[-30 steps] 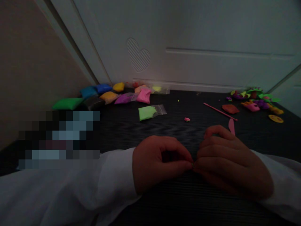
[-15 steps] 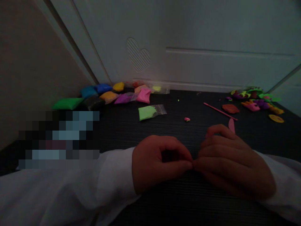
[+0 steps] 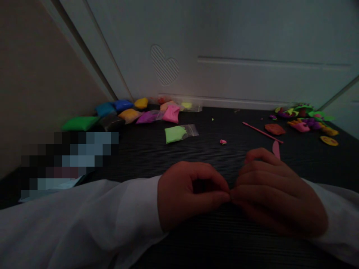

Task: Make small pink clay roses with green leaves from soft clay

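My left hand point(image 3: 195, 194) is closed in a pinch, thumb against forefinger. Its fingertips meet those of my right hand point(image 3: 280, 194), whose fingers are curled together. Whatever lies between the fingertips is hidden or too small to make out. Beyond my hands, a small pink piece of clay point(image 3: 223, 142) with a bit of green lies on the dark table point(image 3: 146, 160). Just past my right hand is a pink plastic knife point(image 3: 276, 149), partly covered by the fingers. A thin pink stick tool point(image 3: 262, 132) lies behind it.
A bag of light green clay point(image 3: 175, 134) lies mid-table. Several coloured clay bags point(image 3: 129, 115) line the back left. At the right are a flat red clay piece point(image 3: 275, 129), a yellow disc point(image 3: 329, 141) and several shaped clay pieces point(image 3: 300, 126). A white panel point(image 3: 252, 82) rises behind.
Both hands stay fingertip to fingertip in almost the same place. The right fingers have shifted very slightly left; the things on the table have not moved.
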